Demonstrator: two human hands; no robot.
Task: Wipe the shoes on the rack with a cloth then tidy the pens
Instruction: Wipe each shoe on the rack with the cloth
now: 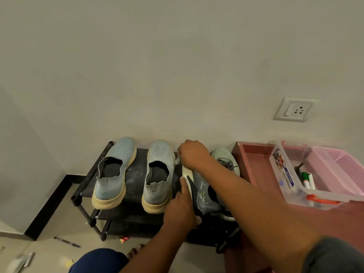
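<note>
Two blue slip-on shoes (115, 172) (158, 174) with cream soles stand on the top shelf of a black shoe rack (136, 186). To their right a grey shoe (204, 192) is tipped on its side, sole facing left. My left hand (180, 207) holds its heel end, index finger along the sole. My right hand (194, 154) grips a small grey cloth (178, 160) against the toe end. A pale green laced shoe (226, 160) sits behind it, mostly hidden by my right arm. Green-capped markers (307, 180) lie in a clear plastic box (291, 186).
A pink basket (338, 166) sits beside the clear box on a reddish-brown table (254, 160) right of the rack. A dark pen (67, 241) and paper scraps (21, 262) lie on the floor at left. A wall socket (294, 111) is above the table.
</note>
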